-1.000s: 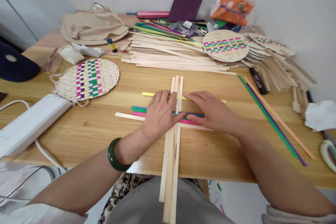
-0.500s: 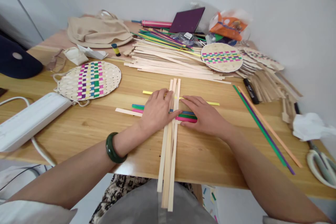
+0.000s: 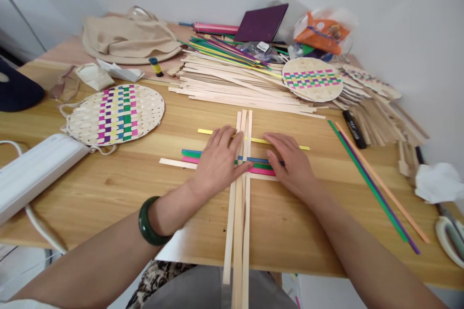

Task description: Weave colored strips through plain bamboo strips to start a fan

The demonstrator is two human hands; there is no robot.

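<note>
Three pale strips point(image 3: 237, 231) lie on the tabletop point(image 3: 297, 241) with their long axis running away from the person, near ends jutting past the near edge. Crossing them, pointing left to right with the right ends slightly nearer the person, are a yellow strip point(image 3: 259, 140), set apart farthest off, then blue point(image 3: 259, 160), green and pink strips close together, and a light strip point(image 3: 178, 163) nearest. The left hand point(image 3: 220, 159) rests spread over the crossing, thumb across the pale strips; the right hand point(image 3: 292, 166) has its grip wide, thumb and fingers parted above the right-hand ends.
</note>
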